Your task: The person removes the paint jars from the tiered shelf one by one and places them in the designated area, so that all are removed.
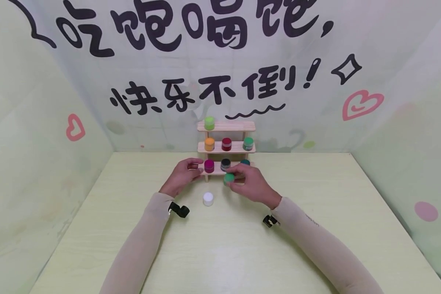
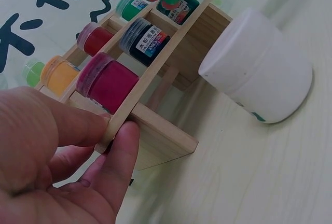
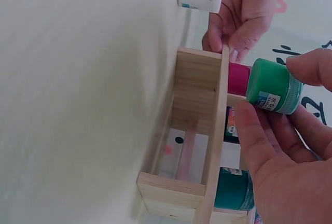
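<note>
Table [image 1: 220,253]: pale, faint wood grain. Backdrop [image 1: 180,141]: whitish, standing along the table's rear and both sides. Rear section bears two rows of black lettering [image 1: 217,96], a wavy line [image 1: 255,112] beneath, a four-pointed star outline [image 1: 347,69] and a pink heart [image 1: 362,105]. Left side: smaller heart [image 1: 75,128]. Right side: mauve oval [image 1: 426,211].

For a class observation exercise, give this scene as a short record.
Left hand: pinches pale wooden three-tier rack by one end
Right hand: holds green cylindrical plastic-looking jar
Top shelf: lime cylindrical jar
Middle shelf: cylindrical orange jar, red jar, second green jar
Bottom shelf: cylindrical magenta jar, dark jar, teal jar
Tabletop: white cylindrical jar, in front of rack
</note>
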Tool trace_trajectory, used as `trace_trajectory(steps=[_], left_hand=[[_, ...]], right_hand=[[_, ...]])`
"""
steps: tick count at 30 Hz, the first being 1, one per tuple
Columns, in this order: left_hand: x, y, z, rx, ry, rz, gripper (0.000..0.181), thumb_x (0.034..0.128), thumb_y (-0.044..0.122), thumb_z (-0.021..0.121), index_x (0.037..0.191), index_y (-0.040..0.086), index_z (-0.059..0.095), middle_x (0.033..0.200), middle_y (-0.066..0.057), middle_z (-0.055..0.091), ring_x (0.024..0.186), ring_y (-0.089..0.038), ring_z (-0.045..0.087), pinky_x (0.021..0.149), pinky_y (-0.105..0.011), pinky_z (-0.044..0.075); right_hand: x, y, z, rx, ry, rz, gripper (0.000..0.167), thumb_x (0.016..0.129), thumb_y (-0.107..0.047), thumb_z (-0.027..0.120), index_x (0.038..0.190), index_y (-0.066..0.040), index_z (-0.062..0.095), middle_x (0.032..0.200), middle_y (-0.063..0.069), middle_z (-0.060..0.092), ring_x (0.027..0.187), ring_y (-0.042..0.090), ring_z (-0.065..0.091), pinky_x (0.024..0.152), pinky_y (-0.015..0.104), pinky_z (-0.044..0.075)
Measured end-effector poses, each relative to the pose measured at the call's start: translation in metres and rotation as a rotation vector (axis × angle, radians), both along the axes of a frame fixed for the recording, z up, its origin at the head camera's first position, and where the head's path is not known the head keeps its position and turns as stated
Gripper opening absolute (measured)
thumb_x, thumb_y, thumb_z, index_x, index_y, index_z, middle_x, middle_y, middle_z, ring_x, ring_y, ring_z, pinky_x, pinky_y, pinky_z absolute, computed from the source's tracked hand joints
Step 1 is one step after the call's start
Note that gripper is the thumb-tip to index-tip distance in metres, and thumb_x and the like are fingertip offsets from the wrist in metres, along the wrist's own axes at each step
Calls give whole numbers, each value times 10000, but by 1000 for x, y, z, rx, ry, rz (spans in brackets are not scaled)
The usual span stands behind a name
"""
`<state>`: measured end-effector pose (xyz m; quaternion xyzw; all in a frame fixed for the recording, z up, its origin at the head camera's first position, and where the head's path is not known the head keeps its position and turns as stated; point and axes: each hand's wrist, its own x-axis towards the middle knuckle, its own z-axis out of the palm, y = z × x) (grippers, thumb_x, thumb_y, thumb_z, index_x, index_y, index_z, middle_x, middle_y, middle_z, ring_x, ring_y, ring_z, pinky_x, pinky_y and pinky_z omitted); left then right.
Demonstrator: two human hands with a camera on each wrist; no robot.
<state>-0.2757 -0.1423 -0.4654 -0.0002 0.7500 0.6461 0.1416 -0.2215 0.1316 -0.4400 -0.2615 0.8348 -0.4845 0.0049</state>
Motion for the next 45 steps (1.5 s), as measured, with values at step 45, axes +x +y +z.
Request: trace_trajectory(steps=[45], left_hand=[[0,1,2,6,-9,-1,398,1024,2,644,1417,29,585,1292,-160,559,1129,-239,607,1045,-380,619]], right_hand=[[7,-6,-23,275,-97,193,363,937,-123,819,1279,-41,726,1225,59,753,1069,155,722,949,261,638]])
